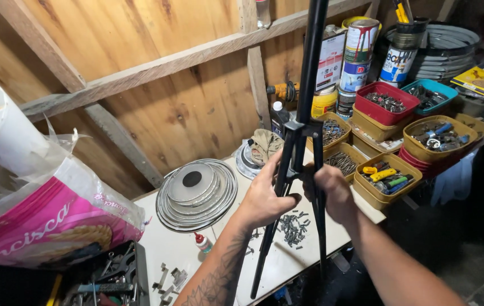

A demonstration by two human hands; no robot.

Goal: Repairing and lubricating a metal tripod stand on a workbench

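Wooden shed wall behind, white tabletop below, cluttered. Both hands on a black tripod stand held upright over the tabletop's near edge, its pole running out of the top of the view. Left hand grip closed around the left leg just under the hub, thumb across the front. Right hand grip wrapped around the right leg at about the same height. Legs folded in close, feet pointing down past the tabletop edge. Loose pile of small dark screws on the tabletop right behind the legs. Stack of round metal lids to the left, small red-capped bottle near the left forearm. Yellow trays of hardware to the right, red tray and paint cans behind them. Pink printed bag at far left, above a toolbox of hand tools.
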